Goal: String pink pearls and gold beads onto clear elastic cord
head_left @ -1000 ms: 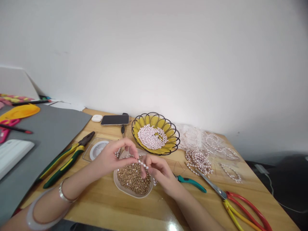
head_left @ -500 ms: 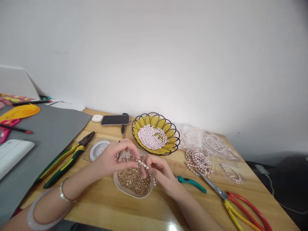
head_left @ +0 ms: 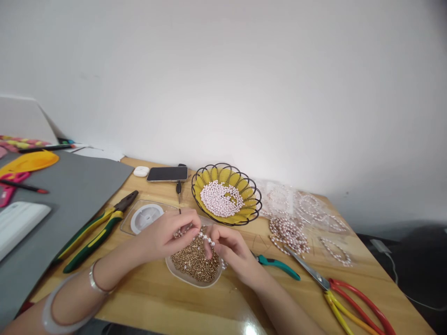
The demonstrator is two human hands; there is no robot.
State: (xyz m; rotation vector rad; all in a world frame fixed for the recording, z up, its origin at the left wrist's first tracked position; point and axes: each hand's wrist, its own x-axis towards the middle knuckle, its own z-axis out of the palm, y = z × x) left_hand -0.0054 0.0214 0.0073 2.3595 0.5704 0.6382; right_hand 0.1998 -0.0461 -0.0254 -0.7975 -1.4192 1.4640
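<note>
Between my hands runs a short bead strand [head_left: 206, 239] of pale pearly beads, held over a dish [head_left: 186, 280] full of small gold beads [head_left: 195, 260]. My left hand [head_left: 178, 232] pinches the strand at its left side with thumb and fingertips. At the other end, my right hand [head_left: 228, 246] grips it in closed fingers. More pale beads show below the right palm, partly hidden. Just behind the dish stands a yellow basket with a black wire rim [head_left: 260, 204], holding loose pale pink beads [head_left: 220, 200].
Green-handled pliers [head_left: 101, 232] and a white spool [head_left: 146, 217] lie to the left, near a phone [head_left: 167, 174]. On the right are a teal-handled tool [head_left: 279, 266], red-and-yellow scissors [head_left: 335, 288], a heap of bead strands [head_left: 288, 235] and bagged bracelets [head_left: 310, 204].
My left hand has shifted slightly left and down, its fingers drawn closer together on the strand, uncovering more of the white spool. My right hand has hardly moved.
</note>
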